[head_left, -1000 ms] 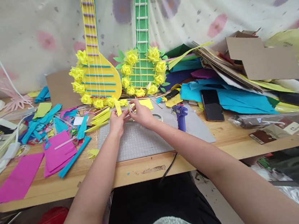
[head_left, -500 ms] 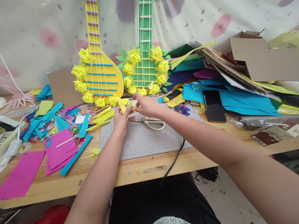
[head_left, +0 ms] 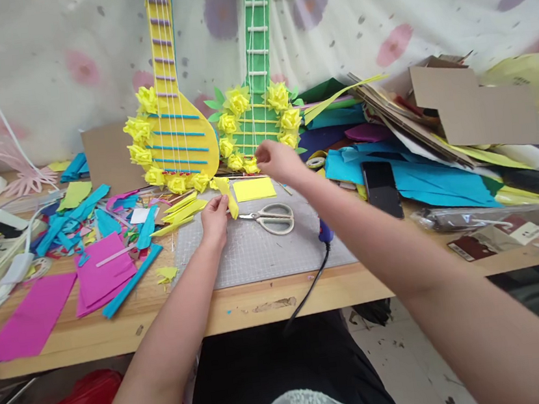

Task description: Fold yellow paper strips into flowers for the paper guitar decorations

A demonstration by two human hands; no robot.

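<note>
My left hand (head_left: 215, 220) pinches a strip of yellow crepe paper (head_left: 228, 197) between thumb and fingers, above the grey cutting mat (head_left: 237, 258). My right hand (head_left: 278, 161) is raised in front of the green paper instrument (head_left: 260, 123), fingers curled together. Anything between those fingertips is too small or hidden to make out. Between the hands lies a stack of yellow paper pieces (head_left: 254, 189). Scissors with pale handles (head_left: 275, 219) rest on the mat. A yellow paper instrument (head_left: 187, 136) edged with yellow paper flowers stands behind my left hand.
Left of the mat lie magenta sheets (head_left: 106, 271), a blue rolled strip (head_left: 132, 281) and colourful scraps. A blue corded tool (head_left: 325, 231) is partly under my right forearm. A black phone (head_left: 382, 189), blue paper (head_left: 433, 175) and cardboard (head_left: 478, 104) are on the right.
My right hand has parted from the left, moving up and right. The yellow strip stays in my left hand. The yellow paper stack and more of the scissors now show.
</note>
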